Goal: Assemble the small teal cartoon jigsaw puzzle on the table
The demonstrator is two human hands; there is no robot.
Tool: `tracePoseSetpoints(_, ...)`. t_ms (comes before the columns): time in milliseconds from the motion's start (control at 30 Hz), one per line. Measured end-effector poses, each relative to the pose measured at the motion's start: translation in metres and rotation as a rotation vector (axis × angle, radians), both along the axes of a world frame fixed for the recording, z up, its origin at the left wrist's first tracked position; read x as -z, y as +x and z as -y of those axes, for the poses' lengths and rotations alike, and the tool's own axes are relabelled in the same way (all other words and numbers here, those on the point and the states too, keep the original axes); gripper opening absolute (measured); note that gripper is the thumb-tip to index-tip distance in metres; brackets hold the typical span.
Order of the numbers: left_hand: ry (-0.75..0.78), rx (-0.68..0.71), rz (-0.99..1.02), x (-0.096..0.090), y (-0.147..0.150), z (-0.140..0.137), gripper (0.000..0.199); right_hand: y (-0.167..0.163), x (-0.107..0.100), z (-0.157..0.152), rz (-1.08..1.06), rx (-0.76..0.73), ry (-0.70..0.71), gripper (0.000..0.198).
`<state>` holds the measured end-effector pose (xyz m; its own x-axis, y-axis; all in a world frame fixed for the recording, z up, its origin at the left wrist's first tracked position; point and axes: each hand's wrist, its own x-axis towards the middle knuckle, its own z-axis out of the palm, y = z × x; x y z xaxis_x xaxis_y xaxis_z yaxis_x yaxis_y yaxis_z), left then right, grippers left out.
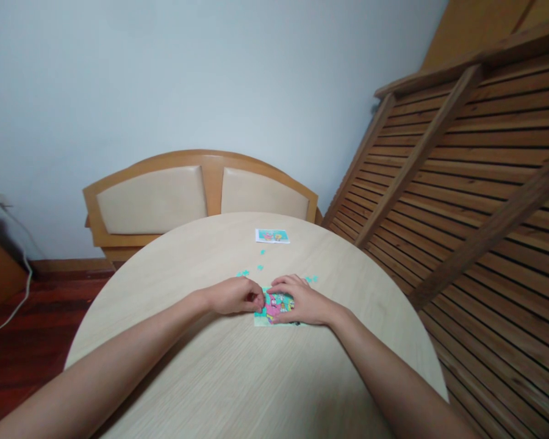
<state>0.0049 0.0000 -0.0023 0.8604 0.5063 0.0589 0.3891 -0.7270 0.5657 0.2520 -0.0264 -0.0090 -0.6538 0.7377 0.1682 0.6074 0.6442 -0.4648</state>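
Observation:
A small jigsaw puzzle (273, 310) with pink and yellow figures on a teal ground lies on the table under both hands. At its left edge my left hand (238, 295) is closed, thumb and fingers pressed together; anything between them is hidden. My right hand (304, 301) arches over the puzzle's right part, thumb low and fingers high, spread apart and touching it. Loose teal puzzle pieces lie beyond the hands: one piece (262, 252) farther off, another piece (260, 267) nearer, a few pieces (243, 274) by my left hand and some pieces (312, 279) past my right.
A reference picture (274, 236) with similar figures lies near the far edge of the round wooden table (238, 378). Behind it stands a bench (214, 183) with cream back panels against the wall. A slatted wooden frame (462, 158) leans at the right. A white cable (25, 289) hangs at left.

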Motion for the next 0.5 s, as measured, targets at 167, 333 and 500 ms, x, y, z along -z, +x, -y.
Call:
tracePoseSetpoints(167,0.000,-0.017,-0.001,-0.004,-0.002,0.000,0.025,0.010,-0.002,-0.006,-0.056,0.035,0.061,0.045)
tracePoseSetpoints(333,0.178,-0.006,0.070,-0.013,-0.008,0.002,0.030,0.053,-0.002,-0.025,-0.182,0.285,0.169,0.025)
tracePoseSetpoints(500,0.223,0.034,0.100,-0.009,-0.011,0.000,0.055,0.088,0.003,-0.035,-0.178,0.428,0.065,0.028)
